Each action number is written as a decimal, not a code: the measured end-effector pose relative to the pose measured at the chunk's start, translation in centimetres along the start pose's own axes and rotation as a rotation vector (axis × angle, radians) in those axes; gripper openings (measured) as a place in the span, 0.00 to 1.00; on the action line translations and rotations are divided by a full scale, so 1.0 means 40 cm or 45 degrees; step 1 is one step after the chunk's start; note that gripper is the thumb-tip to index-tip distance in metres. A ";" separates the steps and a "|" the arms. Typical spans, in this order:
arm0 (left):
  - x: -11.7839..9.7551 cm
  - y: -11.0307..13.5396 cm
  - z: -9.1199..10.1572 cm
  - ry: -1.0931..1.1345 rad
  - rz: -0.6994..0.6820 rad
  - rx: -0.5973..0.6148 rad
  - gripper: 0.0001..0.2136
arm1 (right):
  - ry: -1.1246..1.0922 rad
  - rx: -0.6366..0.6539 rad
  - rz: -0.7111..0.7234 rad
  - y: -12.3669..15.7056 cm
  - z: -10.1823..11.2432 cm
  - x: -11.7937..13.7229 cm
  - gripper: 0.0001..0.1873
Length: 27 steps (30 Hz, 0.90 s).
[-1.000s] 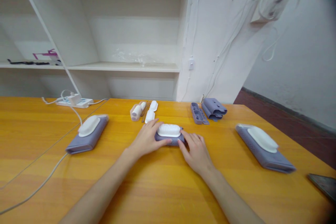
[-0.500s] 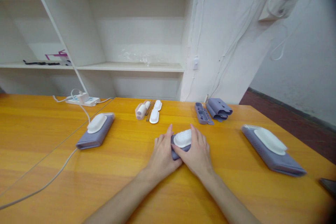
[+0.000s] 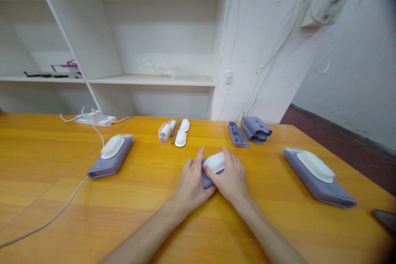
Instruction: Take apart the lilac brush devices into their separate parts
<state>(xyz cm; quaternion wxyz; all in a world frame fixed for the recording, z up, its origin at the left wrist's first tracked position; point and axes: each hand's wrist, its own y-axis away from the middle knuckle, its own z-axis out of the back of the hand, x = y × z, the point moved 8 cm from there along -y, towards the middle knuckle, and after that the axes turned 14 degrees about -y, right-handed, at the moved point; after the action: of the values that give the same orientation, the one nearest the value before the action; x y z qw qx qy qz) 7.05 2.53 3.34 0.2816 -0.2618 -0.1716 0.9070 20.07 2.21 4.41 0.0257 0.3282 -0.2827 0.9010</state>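
In the middle of the table, a small grey-purple case (image 3: 207,181) is held between both hands. On top of it sits a white ribbed oval piece (image 3: 215,162). My left hand (image 3: 191,181) is wrapped round the case's left side, thumb pointing up. From the right, my right hand (image 3: 231,176) closes round the white piece and the case's right end, its thumb pressed along the near edge of the white piece. The undersides of the case and several fingertips are hidden.
Larger grey-purple packs with white oval tops lie left (image 3: 108,159) and right (image 3: 318,177). Behind are a pink box with white rolls (image 3: 166,130), white ribbed pieces (image 3: 182,134), an opened purple case (image 3: 236,135) and folded purple covers (image 3: 256,129). A power strip (image 3: 96,119) trails cables.
My right thumb and fingers have shifted slightly over the white ribbed piece, which looks a little more tilted. The view has drifted slightly; the other things on the table stay put.
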 end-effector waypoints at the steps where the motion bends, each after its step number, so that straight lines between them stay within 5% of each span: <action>1: -0.001 -0.001 0.001 -0.002 0.003 -0.003 0.47 | 0.010 -0.017 0.037 0.003 -0.002 0.002 0.39; 6: 0.000 -0.004 0.006 0.022 0.033 -0.018 0.49 | 0.007 -0.075 0.185 0.018 -0.012 0.014 0.39; 12: 0.005 -0.005 0.003 0.030 0.036 -0.007 0.50 | 0.003 -0.092 -0.002 0.005 -0.006 -0.004 0.51; 17: 0.002 -0.005 0.004 0.021 0.027 -0.010 0.50 | 0.012 0.051 -0.127 -0.013 -0.009 -0.011 0.49; 27: 0.000 -0.006 0.003 -0.015 0.006 -0.041 0.48 | -0.014 0.084 -0.103 -0.022 -0.002 -0.008 0.46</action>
<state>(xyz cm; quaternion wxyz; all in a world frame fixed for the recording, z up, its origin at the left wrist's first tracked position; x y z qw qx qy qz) 7.08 2.70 3.52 0.2741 -0.2614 -0.1874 0.9063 20.47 3.03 4.61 0.0495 0.3449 -0.2395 0.9062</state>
